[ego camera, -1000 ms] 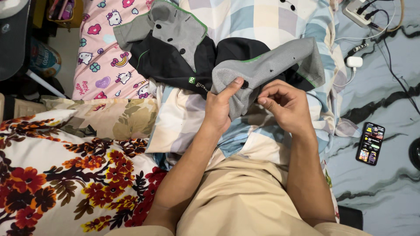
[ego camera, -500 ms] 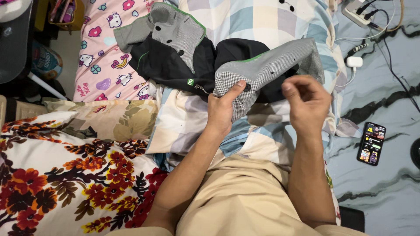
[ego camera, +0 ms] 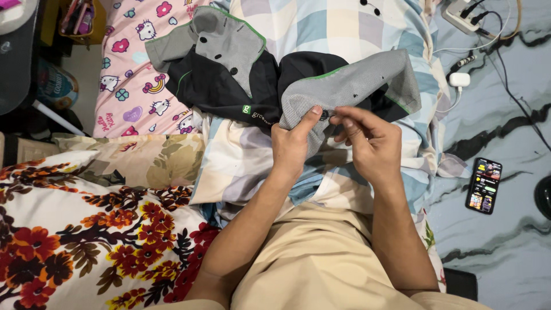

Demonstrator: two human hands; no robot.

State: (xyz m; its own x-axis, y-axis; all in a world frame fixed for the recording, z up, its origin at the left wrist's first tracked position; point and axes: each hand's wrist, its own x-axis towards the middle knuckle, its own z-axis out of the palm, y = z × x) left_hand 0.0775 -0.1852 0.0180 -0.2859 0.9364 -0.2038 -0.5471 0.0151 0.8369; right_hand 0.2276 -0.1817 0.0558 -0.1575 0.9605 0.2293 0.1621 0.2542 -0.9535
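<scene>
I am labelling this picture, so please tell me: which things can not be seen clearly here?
Head view:
- Small dark item at the right hand fingertips: too small to identify.
- Left hand fingers: hidden behind the grey garment flap.
- Phone screen: too small to read.
- Power strip: cut by the top edge.

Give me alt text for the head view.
Both hands, left hand and right hand, pinch a grey flap of a black jacket lying on a checked blanket. A phone lies to the right.
</scene>
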